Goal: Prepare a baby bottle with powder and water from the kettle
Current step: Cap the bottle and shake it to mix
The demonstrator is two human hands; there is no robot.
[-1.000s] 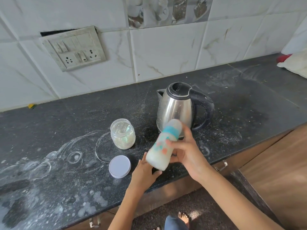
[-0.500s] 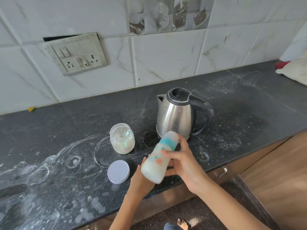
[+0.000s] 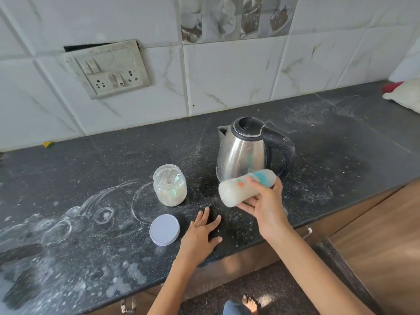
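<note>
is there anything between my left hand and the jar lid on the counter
Nothing visible. The left hand lies flat on the counter just right of the jar lid, with only bare surface between them. The open jar stands farther back.

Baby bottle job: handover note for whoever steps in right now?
Right hand: holds the baby bottle tipped nearly flat in front of the kettle; it is capped, with milky liquid inside.
Left hand: empty, open, fingers spread over the counter.
Powder jar: upright, open, left of the kettle; its lid lies flat nearer the counter edge.
Done, by the look: powder and water are in.
Left: probably finish mixing, set the bottle down, relid the jar.
</note>
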